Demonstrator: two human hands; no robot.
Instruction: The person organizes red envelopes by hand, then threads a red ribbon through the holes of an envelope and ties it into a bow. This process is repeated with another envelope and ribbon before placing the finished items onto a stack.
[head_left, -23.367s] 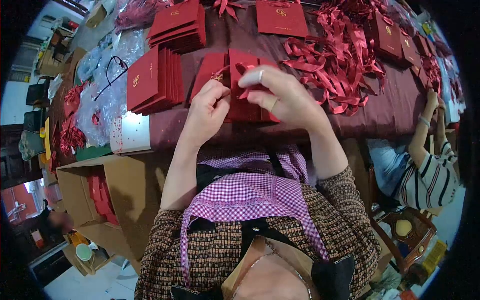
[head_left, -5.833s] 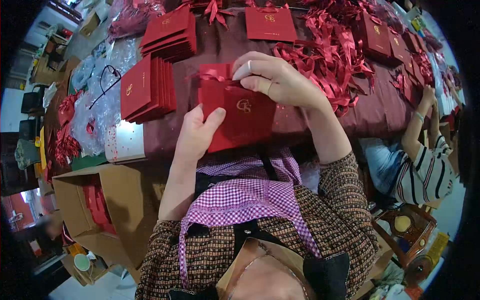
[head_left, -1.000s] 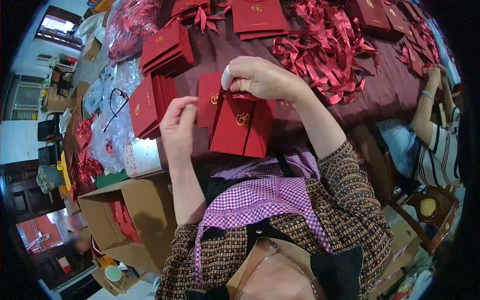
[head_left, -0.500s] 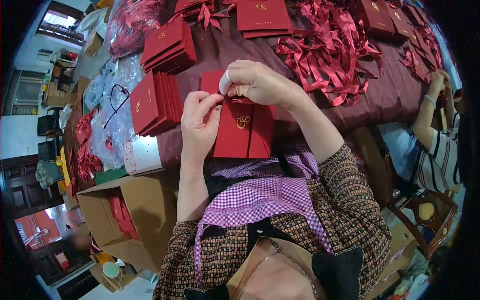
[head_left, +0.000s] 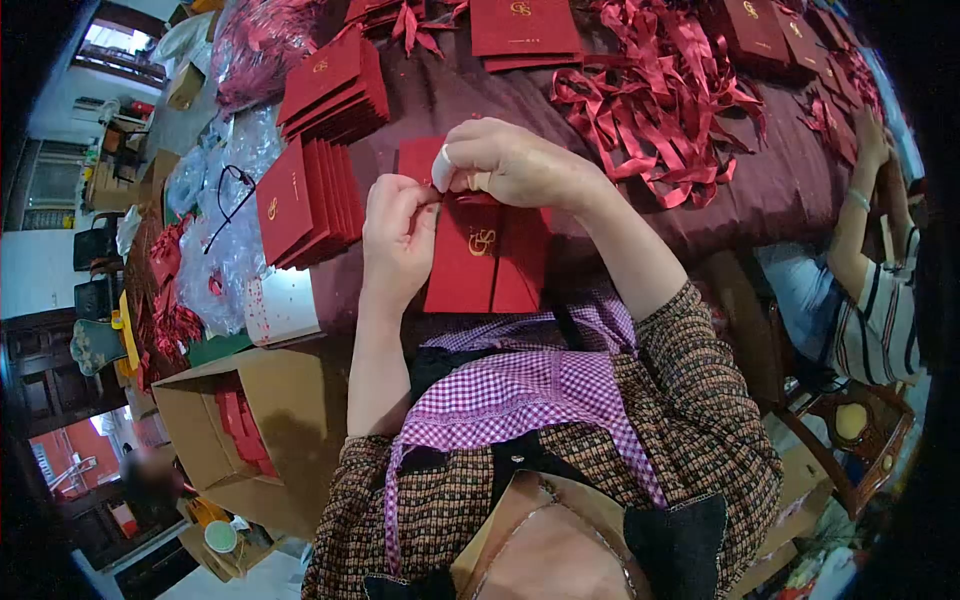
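Observation:
A dark-red paper gift bag (head_left: 465,270) with gold lettering lies in front of me at the table's near edge. My left hand (head_left: 398,238) is closed in a pinch at the bag's upper left part. Against it, my right hand (head_left: 515,165) is also pinched, with a white wrap on one finger. The fingertips of both hands meet over the bag; what sits between them is too small and hidden to make out. Behind the hands a red panel (head_left: 417,155) shows.
Stacked red bags (head_left: 305,205) stand left of my hands, with another stack (head_left: 335,85) beyond. A tangle of red ribbons (head_left: 650,110) lies at the back right. Eyeglasses (head_left: 232,205) rest on clear plastic. An open cardboard box (head_left: 290,430) stands lower left. A co-worker's arm (head_left: 855,215) is at right.
Both hands stay at the same spot on the bag, with the left fingers curled in more tightly. The view has shifted slightly. At right, the co-worker's hands have moved up a little.

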